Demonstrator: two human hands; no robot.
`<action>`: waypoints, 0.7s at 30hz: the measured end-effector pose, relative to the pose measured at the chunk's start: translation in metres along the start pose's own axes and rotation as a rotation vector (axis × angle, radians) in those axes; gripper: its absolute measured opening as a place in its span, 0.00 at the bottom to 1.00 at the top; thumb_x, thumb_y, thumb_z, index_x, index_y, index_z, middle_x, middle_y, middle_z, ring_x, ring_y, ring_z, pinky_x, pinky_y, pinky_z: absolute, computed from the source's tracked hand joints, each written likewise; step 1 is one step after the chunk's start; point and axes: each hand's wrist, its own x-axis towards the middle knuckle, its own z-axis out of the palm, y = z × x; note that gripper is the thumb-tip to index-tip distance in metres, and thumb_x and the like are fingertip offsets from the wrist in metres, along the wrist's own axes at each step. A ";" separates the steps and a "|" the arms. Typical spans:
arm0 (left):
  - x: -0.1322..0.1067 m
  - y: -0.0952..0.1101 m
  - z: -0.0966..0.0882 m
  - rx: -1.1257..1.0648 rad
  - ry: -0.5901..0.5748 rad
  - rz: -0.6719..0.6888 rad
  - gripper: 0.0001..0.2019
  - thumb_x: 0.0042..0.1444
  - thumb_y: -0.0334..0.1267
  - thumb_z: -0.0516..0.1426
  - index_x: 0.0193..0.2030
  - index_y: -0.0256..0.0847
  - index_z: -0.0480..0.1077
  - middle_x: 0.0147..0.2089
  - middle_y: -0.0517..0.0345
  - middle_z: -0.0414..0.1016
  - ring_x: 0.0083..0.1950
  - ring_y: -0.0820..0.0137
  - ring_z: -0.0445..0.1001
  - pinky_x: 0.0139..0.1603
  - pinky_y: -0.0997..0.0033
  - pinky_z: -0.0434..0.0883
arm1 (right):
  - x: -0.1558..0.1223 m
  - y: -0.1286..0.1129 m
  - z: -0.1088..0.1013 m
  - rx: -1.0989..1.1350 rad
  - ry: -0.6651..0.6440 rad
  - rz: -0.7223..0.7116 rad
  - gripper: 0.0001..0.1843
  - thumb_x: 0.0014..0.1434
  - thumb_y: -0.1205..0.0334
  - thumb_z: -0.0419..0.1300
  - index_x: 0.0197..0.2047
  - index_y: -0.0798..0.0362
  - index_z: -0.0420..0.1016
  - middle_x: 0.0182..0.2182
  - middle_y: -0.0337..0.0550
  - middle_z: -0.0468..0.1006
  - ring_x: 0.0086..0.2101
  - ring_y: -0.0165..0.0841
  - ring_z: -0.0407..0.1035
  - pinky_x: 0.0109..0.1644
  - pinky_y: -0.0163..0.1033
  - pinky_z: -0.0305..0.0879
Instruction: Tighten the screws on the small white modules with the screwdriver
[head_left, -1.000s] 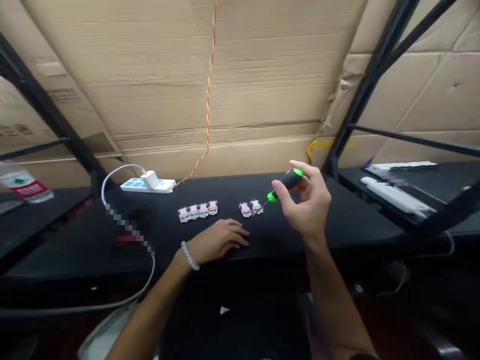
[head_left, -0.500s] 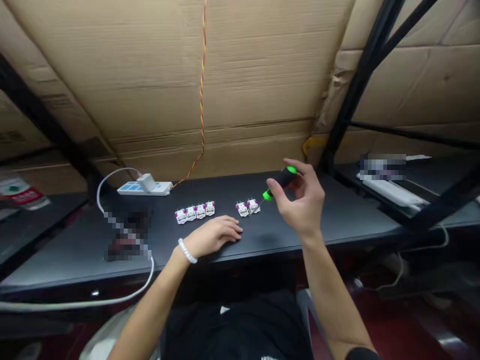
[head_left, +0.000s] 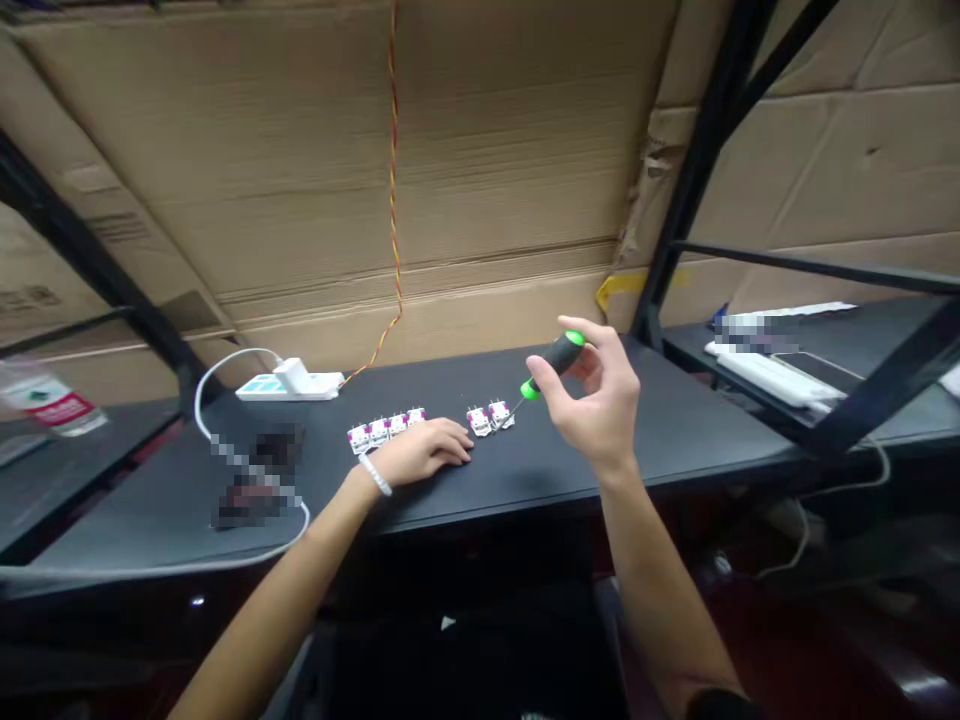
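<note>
A flat left hand [head_left: 427, 447] partly hides a row of white parts [head_left: 378, 430] while the right hand [head_left: 602, 405] holds a screwdriver [head_left: 559, 353], tip indistinct against two more parts [head_left: 478, 421], left of that grip on the worktop [head_left: 544, 455].

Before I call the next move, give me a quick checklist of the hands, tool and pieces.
1. Tool held: ok. The right hand grips the screwdriver by its handle.
2. Tip seated: cannot tell. It is down at the pair of white-and-purple pieces, too small to judge.
3. Pair braced by the left hand: cannot tell. Its fingertips are close by; contact is unclear.
4. Row of four pieces fully visible: not ok. The left hand hides part.
5. White cable clear of the screwdriver: ok. It runs along the left side.
</note>
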 end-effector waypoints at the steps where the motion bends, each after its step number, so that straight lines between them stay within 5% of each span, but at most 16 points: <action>1: 0.002 -0.002 -0.001 0.010 0.003 -0.006 0.11 0.70 0.33 0.60 0.48 0.46 0.87 0.56 0.50 0.87 0.64 0.59 0.81 0.69 0.52 0.77 | 0.000 0.000 0.000 0.000 0.003 0.001 0.23 0.63 0.54 0.72 0.59 0.45 0.77 0.48 0.45 0.78 0.41 0.39 0.77 0.43 0.48 0.82; 12: 0.015 -0.011 0.002 0.053 0.054 -0.036 0.11 0.69 0.31 0.60 0.45 0.45 0.85 0.55 0.52 0.86 0.64 0.60 0.80 0.69 0.55 0.76 | 0.003 -0.001 -0.002 -0.003 0.017 -0.003 0.22 0.63 0.54 0.72 0.58 0.47 0.77 0.47 0.45 0.78 0.40 0.38 0.76 0.42 0.47 0.81; 21: 0.020 0.004 0.001 0.044 0.152 -0.121 0.04 0.67 0.34 0.61 0.47 0.42 0.76 0.55 0.50 0.78 0.57 0.59 0.79 0.63 0.56 0.76 | 0.002 0.000 -0.002 -0.034 0.019 -0.008 0.22 0.64 0.53 0.71 0.59 0.45 0.77 0.48 0.45 0.78 0.41 0.39 0.77 0.42 0.46 0.82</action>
